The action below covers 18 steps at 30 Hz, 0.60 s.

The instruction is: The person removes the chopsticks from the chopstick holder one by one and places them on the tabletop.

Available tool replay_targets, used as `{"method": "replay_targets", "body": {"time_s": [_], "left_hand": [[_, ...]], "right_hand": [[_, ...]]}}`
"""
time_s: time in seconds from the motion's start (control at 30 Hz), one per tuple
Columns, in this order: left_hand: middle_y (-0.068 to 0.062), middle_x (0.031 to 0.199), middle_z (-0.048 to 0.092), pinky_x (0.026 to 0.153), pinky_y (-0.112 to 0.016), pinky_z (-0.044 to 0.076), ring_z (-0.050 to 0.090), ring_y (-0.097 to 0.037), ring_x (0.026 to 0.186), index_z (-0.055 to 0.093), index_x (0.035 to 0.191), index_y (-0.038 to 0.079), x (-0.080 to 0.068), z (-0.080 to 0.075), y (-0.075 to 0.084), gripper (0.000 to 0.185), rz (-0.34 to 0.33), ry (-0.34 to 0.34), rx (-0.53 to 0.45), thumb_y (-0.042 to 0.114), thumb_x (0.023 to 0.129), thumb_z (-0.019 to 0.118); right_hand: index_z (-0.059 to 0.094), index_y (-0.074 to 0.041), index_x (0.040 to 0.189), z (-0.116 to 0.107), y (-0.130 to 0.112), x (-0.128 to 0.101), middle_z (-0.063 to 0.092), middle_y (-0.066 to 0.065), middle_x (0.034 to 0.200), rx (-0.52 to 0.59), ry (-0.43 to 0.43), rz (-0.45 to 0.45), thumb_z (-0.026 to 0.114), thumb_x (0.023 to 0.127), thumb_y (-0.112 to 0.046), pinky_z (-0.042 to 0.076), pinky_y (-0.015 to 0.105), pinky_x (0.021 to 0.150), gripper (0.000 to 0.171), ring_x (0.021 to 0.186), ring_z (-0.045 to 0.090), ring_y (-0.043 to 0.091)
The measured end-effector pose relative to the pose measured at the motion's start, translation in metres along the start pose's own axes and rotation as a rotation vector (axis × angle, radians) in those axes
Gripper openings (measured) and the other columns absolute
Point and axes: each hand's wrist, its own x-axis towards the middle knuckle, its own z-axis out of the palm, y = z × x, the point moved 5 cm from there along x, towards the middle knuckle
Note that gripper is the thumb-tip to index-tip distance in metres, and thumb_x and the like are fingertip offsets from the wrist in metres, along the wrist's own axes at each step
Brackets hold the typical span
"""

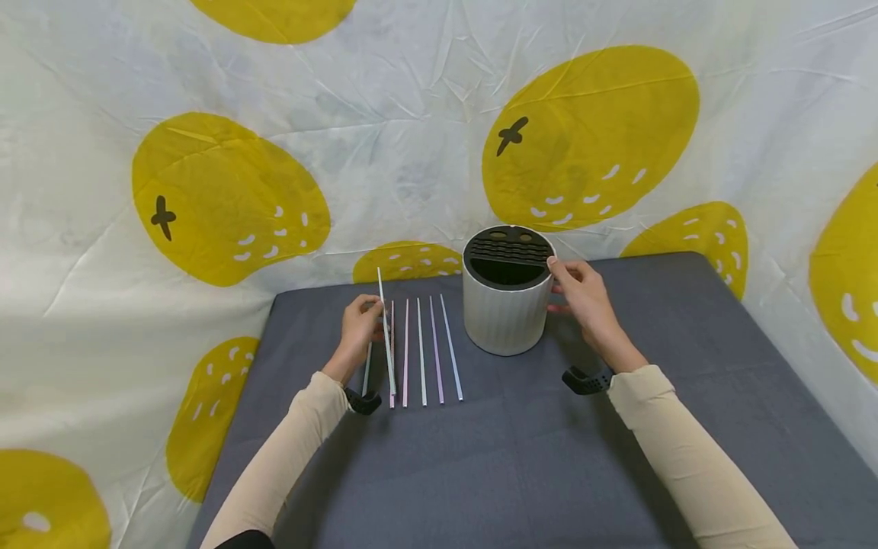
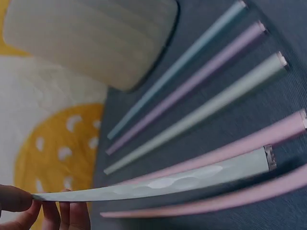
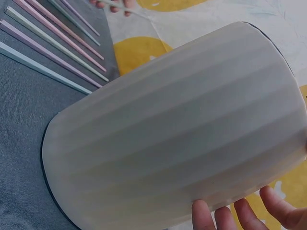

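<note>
My left hand pinches a pale green chopstick near its thin tip, and the thick end hangs above the table. Beneath and beside it several pastel chopsticks, pink, green, purple and blue, lie in a row, among them a purple chopstick and a blue chopstick. To the right of the row stands a ribbed white utensil holder with a black slotted lid, open at its front half. My right hand grips the holder's right side, thumb at the rim and fingertips against the wall.
The table is covered with a dark grey cloth. Close behind it hangs a white fabric backdrop printed with yellow fruit shapes. A black strap sits on each wrist.
</note>
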Motion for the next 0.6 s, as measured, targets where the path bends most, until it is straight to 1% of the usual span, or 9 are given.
{"method": "replay_targets", "body": {"time_s": [0.1,0.2,0.3,0.43,0.5,0.6], "left_hand": [[-0.013,0.105,0.062,0.059,-0.029,0.056,0.062,-0.017,0.062,0.059,0.133,0.0,0.006,-0.004,-0.016,0.03,-0.029,0.031,0.0,0.019,0.11,0.052],[-0.018,0.109,0.062,0.057,-0.028,0.054,0.063,-0.017,0.061,0.059,0.135,-0.002,0.011,-0.008,-0.028,0.032,-0.055,0.056,0.005,0.018,0.11,0.052],[-0.015,0.105,0.063,0.058,-0.027,0.053,0.064,-0.016,0.06,0.058,0.136,-0.003,0.015,-0.01,-0.035,0.033,-0.07,0.071,0.001,0.017,0.11,0.052],[-0.012,0.099,0.063,0.058,-0.026,0.052,0.056,-0.011,0.054,0.059,0.134,-0.005,0.019,-0.012,-0.042,0.032,-0.081,0.096,-0.009,0.014,0.109,0.053],[-0.01,0.096,0.062,0.057,-0.024,0.049,0.051,-0.009,0.053,0.06,0.133,-0.006,0.022,-0.013,-0.044,0.032,-0.081,0.113,0.011,0.013,0.108,0.053],[-0.007,0.092,0.062,0.055,-0.022,0.045,0.049,-0.007,0.053,0.062,0.13,-0.005,0.024,-0.016,-0.048,0.029,-0.078,0.146,0.055,0.013,0.107,0.055]], "right_hand": [[0.05,-0.005,0.144,0.0,-0.001,0.0,0.052,0.004,0.132,-0.005,-0.003,-0.001,0.055,0.099,-0.066,0.065,0.037,0.082,0.075,0.123,0.055,0.029],[0.05,-0.005,0.144,0.0,-0.002,0.0,0.051,0.006,0.134,-0.01,-0.005,-0.003,0.055,0.099,-0.066,0.065,0.038,0.083,0.075,0.126,0.055,0.032],[0.051,-0.006,0.144,0.0,-0.001,0.0,0.052,0.005,0.132,-0.005,-0.001,-0.001,0.055,0.099,-0.065,0.065,0.039,0.084,0.074,0.125,0.055,0.03],[0.051,-0.006,0.143,-0.001,0.0,0.0,0.052,0.002,0.128,0.001,0.004,0.007,0.055,0.099,-0.065,0.065,0.039,0.084,0.073,0.124,0.055,0.029],[0.051,-0.006,0.143,-0.001,0.001,0.0,0.052,0.002,0.128,0.0,0.005,0.009,0.056,0.099,-0.065,0.065,0.038,0.083,0.073,0.125,0.055,0.03],[0.051,-0.006,0.143,-0.001,0.0,0.0,0.052,0.003,0.129,-0.001,0.005,0.006,0.055,0.099,-0.065,0.065,0.038,0.083,0.073,0.125,0.055,0.03]]}}
